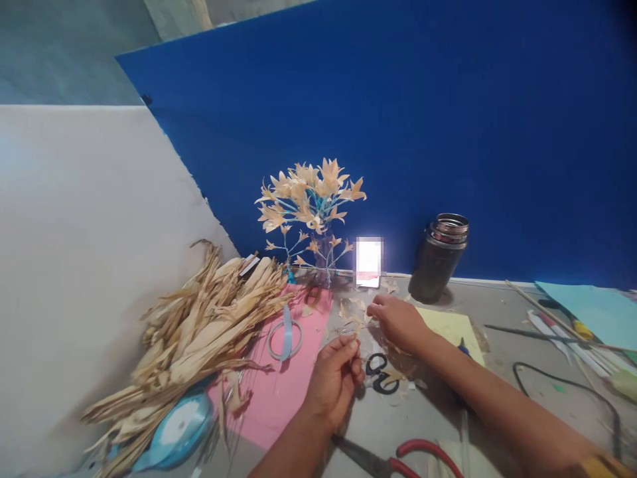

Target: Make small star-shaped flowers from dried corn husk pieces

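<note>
My left hand (pixel 337 373) is closed in a pinch above the table, thumb against the fingertips; what sits between them is too small to make out. Just beyond it, my right hand (pixel 398 322) reaches to the pale dried husk scraps (pixel 352 312), its fingers curled at their edge and their tips partly hidden. Black-handled scissors (pixel 382 375) lie below my right hand. Past both hands, a bunch of husk flowers (pixel 311 192) on blue-wrapped stems stands upright in a vase, with smaller flower sprigs around its base. Red-handled pliers (pixel 388 465) rest near my left wrist.
On the left lie a heap of dried corn husks (pixel 213 318), a blue ribbon roll (pixel 182 425) and a tape ring (pixel 285 340) on pink paper (pixel 261 415). A lit phone (pixel 369 262) and an open dark flask (pixel 438 259) stand before the blue board (pixel 448 133).
</note>
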Action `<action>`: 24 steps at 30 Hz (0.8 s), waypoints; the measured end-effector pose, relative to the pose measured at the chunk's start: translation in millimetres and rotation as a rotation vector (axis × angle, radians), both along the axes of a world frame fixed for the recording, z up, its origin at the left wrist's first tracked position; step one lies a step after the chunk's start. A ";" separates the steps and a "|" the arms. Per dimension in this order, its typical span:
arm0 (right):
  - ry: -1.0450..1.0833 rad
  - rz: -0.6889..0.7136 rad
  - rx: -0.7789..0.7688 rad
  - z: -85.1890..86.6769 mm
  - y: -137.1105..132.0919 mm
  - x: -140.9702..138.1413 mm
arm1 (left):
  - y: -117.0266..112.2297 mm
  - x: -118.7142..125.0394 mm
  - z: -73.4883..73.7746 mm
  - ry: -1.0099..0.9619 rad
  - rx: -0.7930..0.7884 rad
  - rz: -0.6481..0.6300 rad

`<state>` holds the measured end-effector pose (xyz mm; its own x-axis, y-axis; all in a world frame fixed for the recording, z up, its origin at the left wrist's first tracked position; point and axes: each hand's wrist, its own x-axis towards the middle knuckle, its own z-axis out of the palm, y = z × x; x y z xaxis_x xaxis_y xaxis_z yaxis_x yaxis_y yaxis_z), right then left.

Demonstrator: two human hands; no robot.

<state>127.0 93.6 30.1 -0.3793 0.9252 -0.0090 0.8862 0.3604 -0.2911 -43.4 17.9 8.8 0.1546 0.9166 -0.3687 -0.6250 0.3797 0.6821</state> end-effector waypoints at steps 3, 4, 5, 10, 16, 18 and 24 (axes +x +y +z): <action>-0.024 0.015 -0.052 -10.2 19.0 -7.0 | 0.1 -4.7 0.1 -0.002 0.010 0.026; -0.020 0.011 -0.072 -13.1 22.7 -7.2 | -0.1 -6.2 0.1 -0.003 0.010 0.039; -0.008 0.003 -0.094 -15.6 25.4 -6.8 | -0.1 -7.5 0.0 -0.004 0.010 0.051; 0.162 -0.075 -0.239 -19.1 31.1 0.2 | 1.2 -10.6 -4.9 0.000 0.011 0.041; 0.492 -0.150 -0.464 -13.1 21.7 11.8 | 2.9 -9.4 -7.6 -0.007 -0.031 0.028; 0.577 -0.172 -0.494 -12.9 17.4 13.2 | 2.8 -9.1 -6.8 -0.006 -0.027 0.028; 0.595 -0.232 -0.486 -17.5 19.1 7.0 | 2.6 -8.5 -6.0 -0.004 -0.023 0.038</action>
